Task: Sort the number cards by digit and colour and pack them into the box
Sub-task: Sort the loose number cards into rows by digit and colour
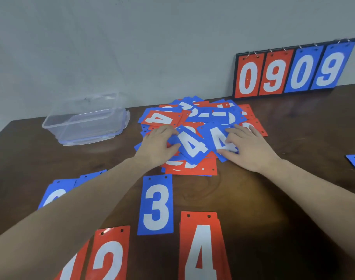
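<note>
Both hands are in the mixed pile [201, 126] mid-table, each on a blue 4. Your left hand [159, 145] pinches the tilted blue 4 [190, 145] at its left edge, thumb under, fingers curled over. Your right hand [247, 147] lies flat, fingers spread, on the second blue 4 [221, 141]. Slide one onto the other, edges squared, before lifting. The box [85, 120] waits far left.

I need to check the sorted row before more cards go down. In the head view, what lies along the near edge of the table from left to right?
Red 2 card → blue 3 card → red 4 card. A red card left of the 2 is cut off, so its digit is unclear.
</note>
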Tool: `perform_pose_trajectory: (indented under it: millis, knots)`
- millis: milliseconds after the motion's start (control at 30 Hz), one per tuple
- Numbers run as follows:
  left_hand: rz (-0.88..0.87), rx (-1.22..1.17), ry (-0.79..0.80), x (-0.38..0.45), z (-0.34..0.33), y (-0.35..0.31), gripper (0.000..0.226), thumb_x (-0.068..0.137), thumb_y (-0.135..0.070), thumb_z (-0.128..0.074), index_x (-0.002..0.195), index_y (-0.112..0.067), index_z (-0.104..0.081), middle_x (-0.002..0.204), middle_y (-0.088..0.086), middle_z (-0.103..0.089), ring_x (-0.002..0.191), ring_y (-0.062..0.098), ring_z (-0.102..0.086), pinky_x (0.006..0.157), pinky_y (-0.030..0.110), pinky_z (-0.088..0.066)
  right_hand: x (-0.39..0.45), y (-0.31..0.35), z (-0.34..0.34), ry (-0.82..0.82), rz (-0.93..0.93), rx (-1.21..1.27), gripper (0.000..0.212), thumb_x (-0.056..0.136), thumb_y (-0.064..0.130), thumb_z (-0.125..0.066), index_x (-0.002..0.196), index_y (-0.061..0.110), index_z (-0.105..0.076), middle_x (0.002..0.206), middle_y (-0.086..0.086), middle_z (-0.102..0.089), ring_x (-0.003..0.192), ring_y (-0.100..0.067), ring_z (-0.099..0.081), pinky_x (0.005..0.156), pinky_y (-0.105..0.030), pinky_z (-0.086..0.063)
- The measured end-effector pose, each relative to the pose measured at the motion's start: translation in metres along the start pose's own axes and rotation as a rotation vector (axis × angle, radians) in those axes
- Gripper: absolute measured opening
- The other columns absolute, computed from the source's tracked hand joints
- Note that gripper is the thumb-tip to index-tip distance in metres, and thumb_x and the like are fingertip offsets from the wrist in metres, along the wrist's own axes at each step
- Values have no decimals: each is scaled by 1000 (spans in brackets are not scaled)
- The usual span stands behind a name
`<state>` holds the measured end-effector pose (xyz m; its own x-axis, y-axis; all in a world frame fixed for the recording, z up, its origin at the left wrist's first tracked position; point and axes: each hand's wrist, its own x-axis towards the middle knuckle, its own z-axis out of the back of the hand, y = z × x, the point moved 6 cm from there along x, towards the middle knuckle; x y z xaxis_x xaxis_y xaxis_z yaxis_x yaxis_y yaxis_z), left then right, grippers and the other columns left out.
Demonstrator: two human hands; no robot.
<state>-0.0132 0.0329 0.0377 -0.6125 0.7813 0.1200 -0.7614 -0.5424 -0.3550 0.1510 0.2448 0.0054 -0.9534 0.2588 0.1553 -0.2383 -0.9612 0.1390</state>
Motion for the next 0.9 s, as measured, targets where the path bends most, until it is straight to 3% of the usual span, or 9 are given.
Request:
perform_pose_trajectory:
  millis: [100,200,400,600,700,800,867,900]
  knots:
    - [6,-34,38,9,-14,-9,59,90,-58,-64,138,-26,-52,149,-7,-47,137,17,-44,112,46,-38,-1,-6,4,-30,-57,144,55,92,68,-49,126,27,-59,158,6,-40,149,-14,-27,122,-38,-15]
    - [104,19,95,13,-30,-15,85,79,-77,-61,149,-36,-36,161,-3,-31,147,21,-30,118,50,-28,-1,-5,3,12,-143,256,68,91,65,-58,146,28,-45,162,4,-33,151,-16,-23,122,-36,-14]
    - [191,82,96,20,-27,-23,93,74,-73,-70,150,-40,-30,159,-2,-32,146,29,-28,115,52,-25,2,-7,3,32,-206,268,77,85,65,-66,150,32,-41,155,5,-42,145,-21,-34,117,-43,-25]
    - [274,145,196,21,-27,-18,106,73,-80,-64,157,-40,-15,164,0,-23,149,31,-20,117,55,-20,7,-1,13,73,-305,310,86,80,53,-77,152,36,-33,151,1,-45,141,-25,-36,112,-50,-34]
    - [273,115,164,19,-20,-18,105,74,-76,-68,157,-41,-15,158,2,-30,146,31,-26,116,54,-22,1,3,17,-1,-347,481,92,82,36,-81,155,35,-26,154,0,-43,139,-26,-42,108,-47,-44]
    - [240,100,55,14,-14,-22,99,76,-67,-74,155,-39,-22,153,1,-34,141,29,-30,114,50,-26,-10,1,22,-63,-418,587,77,91,25,-74,154,30,-30,152,-2,-48,132,-26,-53,89,-32,-49]
    - [193,-66,-18,12,-11,-23,87,82,-45,-79,153,-36,-29,148,2,-34,135,25,-38,107,36,-37,-14,-2,21,-37,-471,643,63,95,26,-69,151,22,-39,149,-3,-51,131,-25,-54,85,-26,-45]
    - [168,-186,-42,10,-10,-23,79,87,-29,-78,152,-34,-33,145,2,-35,129,23,-44,96,22,-43,-16,-3,22,-25,-489,669,57,98,27,-66,149,18,-43,148,-3,-52,132,-24,-53,83,-23,-43]
